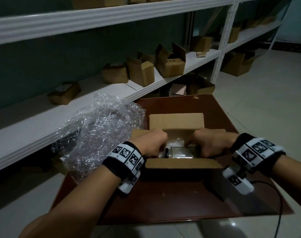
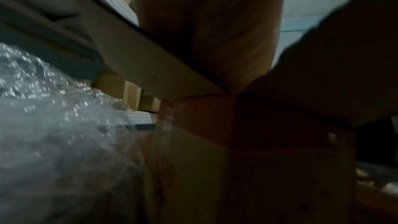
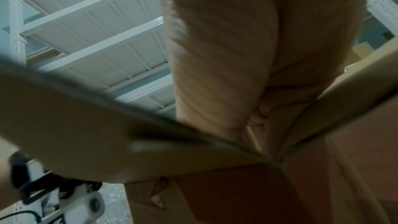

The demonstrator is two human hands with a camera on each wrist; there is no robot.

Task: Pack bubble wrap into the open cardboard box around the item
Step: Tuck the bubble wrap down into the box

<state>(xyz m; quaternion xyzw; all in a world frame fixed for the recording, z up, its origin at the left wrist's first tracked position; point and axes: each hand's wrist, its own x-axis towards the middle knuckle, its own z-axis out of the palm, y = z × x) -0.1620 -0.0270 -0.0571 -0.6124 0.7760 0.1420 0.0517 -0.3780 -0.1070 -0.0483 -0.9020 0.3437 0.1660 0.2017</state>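
An open cardboard box (image 1: 182, 163) stands on a dark red-brown table (image 1: 163, 203), its flaps spread. Inside lies a glass jar (image 1: 180, 152) on its side, black lid to the left, with crumpled bubble wrap (image 1: 174, 143) behind it. My left hand (image 1: 149, 143) reaches into the box's left end by the lid, fingers curled on wrap. My right hand (image 1: 208, 143) reaches into the right end, fingers curled onto the wrap behind the jar. All fingertips are hidden. A big loose heap of bubble wrap (image 1: 98, 133) lies left of the box. The wrist views show only palm, box wall (image 2: 237, 176) and flap (image 3: 64, 134).
A long white shelf (image 1: 34, 127) runs along the left, carrying several small cardboard boxes (image 1: 143, 71). More boxes sit under it beyond the table. A black cable (image 1: 273, 191) trails from my right wrist over the table's right edge. Pale tiled floor (image 1: 266, 103) lies to the right.
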